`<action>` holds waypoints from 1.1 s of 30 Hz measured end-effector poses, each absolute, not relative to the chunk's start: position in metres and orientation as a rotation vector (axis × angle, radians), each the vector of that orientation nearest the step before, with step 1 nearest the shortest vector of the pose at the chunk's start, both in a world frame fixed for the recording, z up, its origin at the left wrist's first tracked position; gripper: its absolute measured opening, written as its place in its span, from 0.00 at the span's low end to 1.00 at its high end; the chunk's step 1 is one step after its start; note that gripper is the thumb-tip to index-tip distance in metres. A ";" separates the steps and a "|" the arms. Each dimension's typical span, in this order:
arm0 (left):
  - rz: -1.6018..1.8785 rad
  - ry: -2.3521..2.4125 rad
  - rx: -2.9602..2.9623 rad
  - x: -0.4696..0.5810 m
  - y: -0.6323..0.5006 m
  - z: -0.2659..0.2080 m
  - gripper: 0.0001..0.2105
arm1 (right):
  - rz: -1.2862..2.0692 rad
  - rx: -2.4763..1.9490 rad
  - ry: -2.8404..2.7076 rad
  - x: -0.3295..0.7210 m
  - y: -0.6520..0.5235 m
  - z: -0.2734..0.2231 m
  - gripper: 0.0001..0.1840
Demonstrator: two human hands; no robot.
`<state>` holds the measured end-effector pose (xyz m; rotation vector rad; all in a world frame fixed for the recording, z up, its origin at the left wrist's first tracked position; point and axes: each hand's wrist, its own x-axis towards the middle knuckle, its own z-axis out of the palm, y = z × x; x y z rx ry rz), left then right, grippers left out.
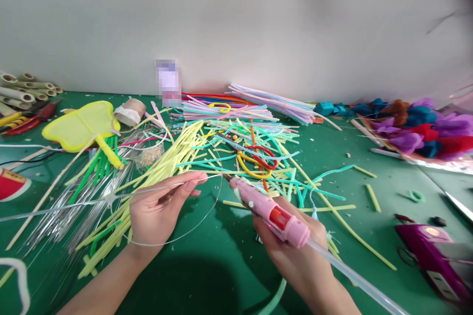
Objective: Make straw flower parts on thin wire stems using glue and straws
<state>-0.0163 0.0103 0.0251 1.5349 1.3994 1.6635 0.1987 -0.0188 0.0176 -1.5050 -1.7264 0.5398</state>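
My left hand point(162, 206) pinches a thin pale stick, which runs back to the left edge. A fine wire hoop point(218, 202) curves from its tip round below the hand. In my right hand point(291, 246) is a pink hot glue gun point(268, 209), with a long clear glue stick point(354, 273) trailing from its back. The gun's nozzle meets or nearly meets the stick's tip; I cannot tell which. Beyond the hands lie many pale yellow pipe cleaners point(173, 152) and a red pipe cleaner loop point(266, 157) beside a yellow one point(251, 166).
A yellow butterfly-shaped piece point(83, 125) lies at left above silvery wires point(70, 211). Bundles of lilac pipe cleaners point(225, 110) rest along the wall. Coloured felt-like flowers point(417, 125) stand at right, with a purple power box point(428, 256) nearer me. A red paper cup point(13, 184) sits far left.
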 end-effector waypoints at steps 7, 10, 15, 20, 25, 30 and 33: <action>1.550 1.314 1.314 -0.026 0.015 0.019 0.05 | 0.734 -1.585 -1.463 0.200 -0.020 0.029 0.11; 1.553 1.232 1.154 -0.028 0.020 0.018 0.05 | 0.910 -1.633 -1.332 0.197 -0.023 0.038 0.14; 1.532 1.164 1.030 -0.030 0.022 0.022 0.06 | 1.098 -1.586 -1.231 0.194 -0.021 0.049 0.16; 1.507 1.173 1.087 -0.030 0.021 0.020 0.06 | 1.206 -1.578 -1.245 0.195 -0.021 0.047 0.18; 1.498 1.198 1.151 -0.029 0.021 0.017 0.05 | 1.256 -1.622 -1.301 0.195 -0.021 0.041 0.19; 1.514 1.189 1.145 -0.030 0.020 0.018 0.05 | 1.233 -1.645 -1.322 0.197 -0.020 0.040 0.20; 1.523 1.196 1.132 -0.030 0.020 0.018 0.05 | 1.223 -1.622 -1.310 0.197 -0.020 0.041 0.20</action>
